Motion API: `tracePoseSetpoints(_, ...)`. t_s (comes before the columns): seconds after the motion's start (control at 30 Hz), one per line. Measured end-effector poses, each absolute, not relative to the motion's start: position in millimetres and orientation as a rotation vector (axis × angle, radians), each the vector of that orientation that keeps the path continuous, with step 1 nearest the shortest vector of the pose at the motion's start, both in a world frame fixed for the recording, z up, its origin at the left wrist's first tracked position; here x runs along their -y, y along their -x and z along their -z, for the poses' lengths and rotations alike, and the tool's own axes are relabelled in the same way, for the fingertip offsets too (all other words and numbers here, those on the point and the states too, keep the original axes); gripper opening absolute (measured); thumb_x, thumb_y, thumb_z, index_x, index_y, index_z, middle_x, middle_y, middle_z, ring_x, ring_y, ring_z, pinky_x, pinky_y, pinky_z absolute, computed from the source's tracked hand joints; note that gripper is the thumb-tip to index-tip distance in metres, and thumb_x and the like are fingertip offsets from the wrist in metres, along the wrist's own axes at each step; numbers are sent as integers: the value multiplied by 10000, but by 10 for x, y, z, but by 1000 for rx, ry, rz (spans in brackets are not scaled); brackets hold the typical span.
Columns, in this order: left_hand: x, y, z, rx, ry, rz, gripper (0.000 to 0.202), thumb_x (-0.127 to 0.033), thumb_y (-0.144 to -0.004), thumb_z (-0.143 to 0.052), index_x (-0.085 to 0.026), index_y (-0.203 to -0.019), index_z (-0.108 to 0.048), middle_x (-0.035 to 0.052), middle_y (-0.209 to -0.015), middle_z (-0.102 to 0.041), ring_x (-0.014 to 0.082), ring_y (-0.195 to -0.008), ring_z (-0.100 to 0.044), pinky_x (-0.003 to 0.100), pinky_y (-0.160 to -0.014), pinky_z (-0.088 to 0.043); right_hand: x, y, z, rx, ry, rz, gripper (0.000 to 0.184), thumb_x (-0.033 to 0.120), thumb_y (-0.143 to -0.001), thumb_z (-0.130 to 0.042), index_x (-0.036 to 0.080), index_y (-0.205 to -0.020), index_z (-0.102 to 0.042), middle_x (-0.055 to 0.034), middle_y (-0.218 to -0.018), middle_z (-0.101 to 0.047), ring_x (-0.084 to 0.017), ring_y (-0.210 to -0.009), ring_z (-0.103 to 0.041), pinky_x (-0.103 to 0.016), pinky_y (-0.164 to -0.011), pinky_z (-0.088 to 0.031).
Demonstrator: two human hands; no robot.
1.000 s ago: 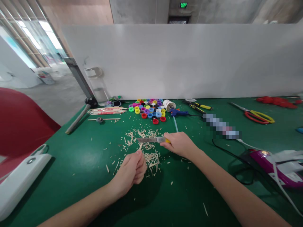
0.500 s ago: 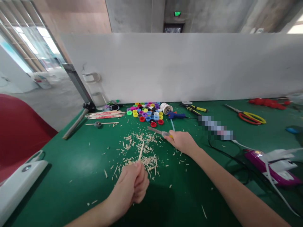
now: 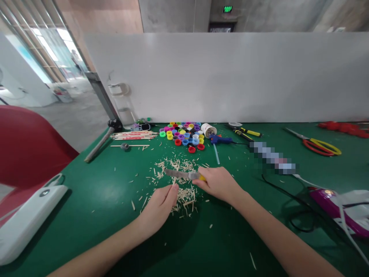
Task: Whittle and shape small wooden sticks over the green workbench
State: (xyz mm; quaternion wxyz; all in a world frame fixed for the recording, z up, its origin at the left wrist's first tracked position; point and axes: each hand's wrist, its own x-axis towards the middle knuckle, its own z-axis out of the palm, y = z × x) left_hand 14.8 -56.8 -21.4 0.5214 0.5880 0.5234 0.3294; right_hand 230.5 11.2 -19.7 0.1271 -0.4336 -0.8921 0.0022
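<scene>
My left hand (image 3: pixel 161 204) is closed around a thin pale wooden stick (image 3: pixel 174 181), with only its upper tip showing above the thumb. A knife (image 3: pixel 178 174) with a long grey blade and a yellow handle is gripped in my right hand (image 3: pixel 217 181). Its blade points left and lies across the stick's tip; whether it touches the wood I cannot tell. Wood shavings (image 3: pixel 186 194) are strewn over the green table (image 3: pixel 95 215) under and around both hands.
Coloured bottle caps (image 3: pixel 184 134), a white cup (image 3: pixel 208 130) on its side and a blue glue gun (image 3: pixel 220 139) lie beyond my hands. Red-and-white sticks (image 3: pixel 134 135) are back left. Scissors (image 3: pixel 317 145), cables and a purple device (image 3: pixel 325 200) are on the right; a white box (image 3: pixel 31 221) is left.
My right hand has brought the knife down and left, to the stick's tip. My left hand has shifted, and less of the stick shows above it. The view has turned slightly left.
</scene>
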Motion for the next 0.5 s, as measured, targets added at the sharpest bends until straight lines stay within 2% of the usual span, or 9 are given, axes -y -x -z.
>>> tracePoseSetpoints(0.2, 540, -137, 261, -1302, -1350, -790, 441, -517, -912, -341, -212, -594, -336, -67, -526, -277, 82, -435, -237, 211, -380, -207, -218, -2339, 218, 2608, 1428, 156, 639, 673, -900, -152, 175, -800, -540, -33, -612, -584, -100, -451, -413, -266, -470, -136)
tracePoseSetpoints(0.5, 520, -168, 152, -1271, -1111, -780, 454, -533, -891, -351, -217, -571, -293, -87, -486, -251, 65, -401, -194, 202, -372, -189, -296, -2299, 293, 2634, 1382, 244, 663, 673, -900, -121, 168, -826, -545, -43, -633, -582, -97, -468, -432, -260, -472, -126)
